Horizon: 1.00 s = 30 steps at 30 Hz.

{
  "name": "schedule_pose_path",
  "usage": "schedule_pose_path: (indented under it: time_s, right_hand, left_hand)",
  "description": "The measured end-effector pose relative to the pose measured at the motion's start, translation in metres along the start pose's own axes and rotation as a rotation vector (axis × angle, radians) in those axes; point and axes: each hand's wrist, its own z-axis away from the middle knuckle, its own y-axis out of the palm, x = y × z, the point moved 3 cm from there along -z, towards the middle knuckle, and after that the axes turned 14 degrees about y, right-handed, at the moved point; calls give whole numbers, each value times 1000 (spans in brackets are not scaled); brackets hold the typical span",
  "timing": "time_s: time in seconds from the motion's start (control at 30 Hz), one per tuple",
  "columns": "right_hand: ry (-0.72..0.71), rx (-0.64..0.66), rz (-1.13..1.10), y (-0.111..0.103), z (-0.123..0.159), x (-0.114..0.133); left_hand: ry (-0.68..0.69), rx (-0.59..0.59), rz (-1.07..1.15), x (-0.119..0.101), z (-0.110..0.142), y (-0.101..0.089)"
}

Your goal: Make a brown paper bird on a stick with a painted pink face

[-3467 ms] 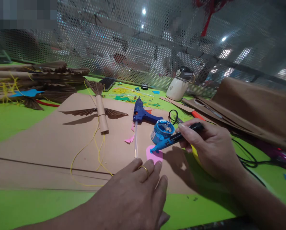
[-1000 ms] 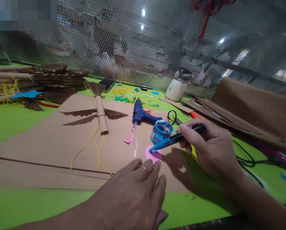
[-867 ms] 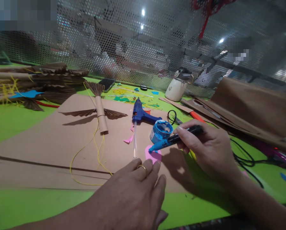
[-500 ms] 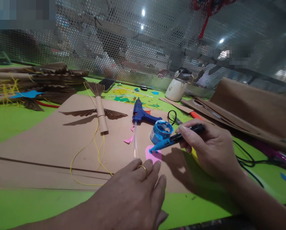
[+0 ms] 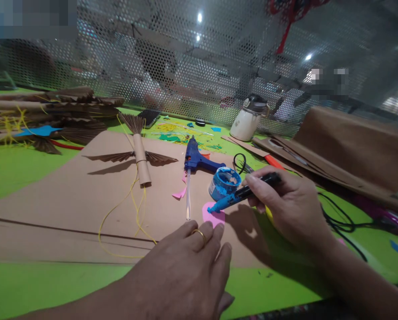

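My right hand [image 5: 288,204] is closed round a black marker [image 5: 243,192] whose front end is coated in blue paint. Its tip touches a pink paper piece [image 5: 215,216] near the upper left, where a blue spot shows. My left hand [image 5: 192,266], with a ring on one finger, lies flat with fingers stretched out, its fingertips on the lower edge of that pink piece. Just behind the marker stands an open jar of blue paint [image 5: 223,184], smeared round its rim. A brown paper sheet [image 5: 65,200] lies under these things.
A blue glue gun [image 5: 194,155] with a clear stick lies behind the jar. Left of it is a rolled-paper bird [image 5: 140,155] with yellow string. Beyond are a flask [image 5: 247,119], a phone [image 5: 150,117] and brown paper [image 5: 352,146]. Cords [image 5: 343,222] lie to the right.
The marker tip has stayed around the same spot on the pink piece, with the right hand tilting slightly. My left hand has barely moved.
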Motion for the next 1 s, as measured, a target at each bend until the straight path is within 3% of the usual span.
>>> schedule_pose_path:
  time_s: [0.3, 0.57, 0.73, 1.0]
  right_hand:
    - [27, 17, -19, 0, -2, -1]
    - [23, -94, -74, -3, 0, 0]
    - [-36, -10, -38, -1, 1, 3]
    - [-64, 12, -55, 0, 1, 3]
  left_hand:
    - [1, -1, 5, 4, -2, 4]
    - [31, -5, 11, 4, -1, 5]
    - [-13, -14, -10, 2, -1, 3]
    - [-25, -15, 0, 2, -2, 1]
